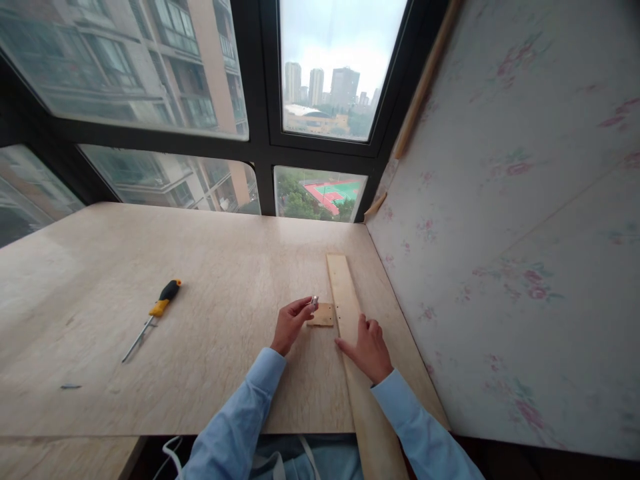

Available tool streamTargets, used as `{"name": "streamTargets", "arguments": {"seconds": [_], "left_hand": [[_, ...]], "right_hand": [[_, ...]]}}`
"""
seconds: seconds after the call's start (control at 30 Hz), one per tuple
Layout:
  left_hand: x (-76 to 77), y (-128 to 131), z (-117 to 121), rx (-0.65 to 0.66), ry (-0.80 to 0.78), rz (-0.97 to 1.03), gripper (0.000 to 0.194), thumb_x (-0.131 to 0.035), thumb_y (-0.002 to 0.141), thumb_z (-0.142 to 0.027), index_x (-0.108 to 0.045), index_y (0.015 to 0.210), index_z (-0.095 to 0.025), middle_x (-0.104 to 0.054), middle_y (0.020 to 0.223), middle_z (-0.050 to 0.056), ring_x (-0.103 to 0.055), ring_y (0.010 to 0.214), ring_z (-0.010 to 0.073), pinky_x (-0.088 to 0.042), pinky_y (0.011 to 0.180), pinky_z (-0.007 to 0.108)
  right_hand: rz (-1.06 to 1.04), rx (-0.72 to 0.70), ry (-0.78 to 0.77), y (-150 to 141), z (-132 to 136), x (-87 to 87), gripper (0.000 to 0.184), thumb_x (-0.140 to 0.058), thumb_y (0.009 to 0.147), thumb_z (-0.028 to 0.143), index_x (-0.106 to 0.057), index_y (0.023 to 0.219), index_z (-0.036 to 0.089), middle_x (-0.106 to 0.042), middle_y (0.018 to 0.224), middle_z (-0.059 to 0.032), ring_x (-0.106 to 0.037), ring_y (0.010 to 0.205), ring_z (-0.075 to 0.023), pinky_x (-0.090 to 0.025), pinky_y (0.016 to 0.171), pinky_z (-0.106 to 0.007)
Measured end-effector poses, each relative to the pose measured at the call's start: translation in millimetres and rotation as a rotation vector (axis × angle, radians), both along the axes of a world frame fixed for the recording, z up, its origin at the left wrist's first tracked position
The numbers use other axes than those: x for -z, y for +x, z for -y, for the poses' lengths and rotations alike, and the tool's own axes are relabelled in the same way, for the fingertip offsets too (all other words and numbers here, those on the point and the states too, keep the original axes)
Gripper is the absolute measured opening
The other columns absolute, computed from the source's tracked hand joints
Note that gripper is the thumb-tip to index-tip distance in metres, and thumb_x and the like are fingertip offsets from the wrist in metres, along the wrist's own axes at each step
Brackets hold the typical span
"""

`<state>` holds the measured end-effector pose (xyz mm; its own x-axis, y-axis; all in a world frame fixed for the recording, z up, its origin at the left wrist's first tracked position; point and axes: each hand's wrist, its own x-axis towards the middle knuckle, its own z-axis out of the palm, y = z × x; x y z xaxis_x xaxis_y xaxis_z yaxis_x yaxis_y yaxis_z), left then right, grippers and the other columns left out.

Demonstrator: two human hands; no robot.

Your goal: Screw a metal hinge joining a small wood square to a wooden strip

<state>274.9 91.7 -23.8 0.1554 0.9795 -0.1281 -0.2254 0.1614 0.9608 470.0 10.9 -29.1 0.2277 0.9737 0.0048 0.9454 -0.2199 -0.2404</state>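
Observation:
Between the thumb and fingers of my left hand (293, 325) is a small shiny metal piece (314, 301), too small to make out its kind. Just beyond it lies a small square wooden block (321, 315) with dark holes near its right side. The block sits against or very near the left edge of a long wooden board (344, 287), which has matching dark holes. My right hand (370, 350) spans this board, thumb at its left edge and fingertips at its right edge. The board's near end reaches past the tabletop's front edge.
A screwdriver (159, 308) with a black and yellow handle lies on the left of the wooden tabletop (225, 267). Small dark screws or bits (71, 387) lie near it. A flowered wall (525, 233) bounds the right side. Dark-framed windows (260, 100) stand behind.

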Motion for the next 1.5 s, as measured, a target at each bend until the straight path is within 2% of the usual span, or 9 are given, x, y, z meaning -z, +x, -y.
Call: {"name": "streamTargets", "arguments": {"seconds": [0.13, 0.23, 0.3, 0.43, 0.57, 0.83, 1.03, 1.3, 1.5], "left_hand": [[-1.8, 7.4, 4.1, 0.035, -0.126, 0.214, 0.049, -0.087, 0.068, -0.039, -0.075, 0.107, -0.01, -0.073, 0.108, 0.016, -0.071, 0.101, 0.0265, -0.058, 0.083, 0.034], [-0.9, 15.8, 6.7, 0.047, -0.199, 0.328, 0.047, -0.09, 0.063, -0.034, -0.077, 0.101, -0.011, -0.073, 0.108, 0.016, -0.071, 0.1, 0.0264, -0.058, 0.084, 0.034], [0.9, 19.7, 7.0, 0.063, -0.217, 0.348, 0.045, -0.091, 0.061, -0.032, -0.077, 0.098, -0.011, -0.074, 0.106, 0.016, -0.071, 0.098, 0.0266, -0.058, 0.081, 0.034], [5.9, 19.8, 5.2, 0.087, -0.243, 0.304, 0.047, -0.093, 0.057, -0.031, -0.077, 0.096, -0.01, -0.075, 0.097, 0.016, -0.072, 0.089, 0.0263, -0.06, 0.077, 0.035], [11.3, 16.4, 3.3, 0.097, -0.2, 0.256, 0.047, -0.091, 0.061, -0.036, -0.078, 0.098, -0.01, -0.075, 0.097, 0.015, -0.072, 0.089, 0.0255, -0.06, 0.083, 0.039], [14.1, 11.9, 0.4, 0.152, -0.174, 0.297, 0.045, -0.08, 0.076, -0.045, -0.078, 0.107, -0.013, -0.074, 0.105, 0.015, -0.071, 0.092, 0.0233, -0.057, 0.089, 0.039], [8.4, 10.1, -1.5, 0.186, -0.21, 0.353, 0.04, -0.087, 0.07, -0.035, -0.078, 0.101, -0.011, -0.074, 0.102, 0.017, -0.071, 0.093, 0.0271, -0.058, 0.085, 0.045], [8.8, 12.1, -2.6, 0.139, -0.25, 0.364, 0.043, -0.091, 0.062, -0.024, -0.074, 0.099, -0.011, -0.074, 0.095, 0.014, -0.071, 0.084, 0.0234, -0.058, 0.078, 0.039], [11.9, 12.3, -2.4, 0.045, -0.071, 0.175, 0.034, -0.089, 0.064, -0.031, -0.076, 0.09, -0.012, -0.075, 0.088, 0.011, -0.069, 0.079, 0.0188, -0.057, 0.075, 0.031]], "right_hand": [[-0.024, -0.013, 0.128, 6.5, -0.6, 6.4, 0.086, -0.069, 0.079, 0.063, -0.047, 0.138, 0.005, -0.053, 0.12, -0.0247, -0.056, 0.108, -0.0392, -0.05, 0.089, -0.05], [-0.17, -0.103, 0.361, 3.4, -11.0, 3.8, 0.067, -0.066, 0.086, 0.053, -0.049, 0.136, 0.013, -0.052, 0.126, -0.0223, -0.054, 0.114, -0.0364, -0.049, 0.094, -0.054], [-0.336, -0.25, 0.457, -1.1, -22.8, -2.2, 0.055, -0.064, 0.09, 0.043, -0.049, 0.137, 0.018, -0.055, 0.121, -0.0179, -0.056, 0.114, -0.0311, -0.049, 0.098, -0.05], [-0.525, -0.578, 0.439, -6.7, -49.6, -12.8, 0.06, -0.069, 0.088, 0.031, -0.047, 0.143, 0.022, -0.057, 0.121, -0.0137, -0.058, 0.115, -0.0258, -0.051, 0.1, -0.043], [-0.516, -0.727, 0.426, -3.7, -69.8, -11.0, 0.049, -0.067, 0.088, 0.024, -0.057, 0.136, 0.023, -0.062, 0.115, -0.0117, -0.062, 0.107, -0.0234, -0.055, 0.092, -0.04], [-0.462, -0.793, 0.523, 1.5, -84.7, -0.8, 0.04, -0.065, 0.091, 0.03, -0.061, 0.13, 0.019, -0.07, 0.106, -0.0125, -0.066, 0.097, -0.0245, -0.057, 0.084, -0.04], [-0.465, -0.803, 0.53, 3.0, -80.7, -2.4, 0.04, -0.064, 0.093, 0.037, -0.063, 0.129, 0.019, -0.072, 0.108, -0.0137, -0.069, 0.097, -0.0242, -0.057, 0.083, -0.039], [-0.455, -0.814, 0.551, 8.3, -77.8, -4.2, 0.037, -0.065, 0.092, 0.037, -0.067, 0.124, 0.018, -0.075, 0.102, -0.0133, -0.071, 0.09, -0.0242, -0.057, 0.078, -0.039], [-0.718, -0.815, 0.544, 2.7, -78.9, -1.7, 0.034, -0.065, 0.092, 0.029, -0.065, 0.126, 0.021, -0.072, 0.09, -0.0075, -0.067, 0.077, -0.0174, -0.057, 0.07, -0.031]]}}
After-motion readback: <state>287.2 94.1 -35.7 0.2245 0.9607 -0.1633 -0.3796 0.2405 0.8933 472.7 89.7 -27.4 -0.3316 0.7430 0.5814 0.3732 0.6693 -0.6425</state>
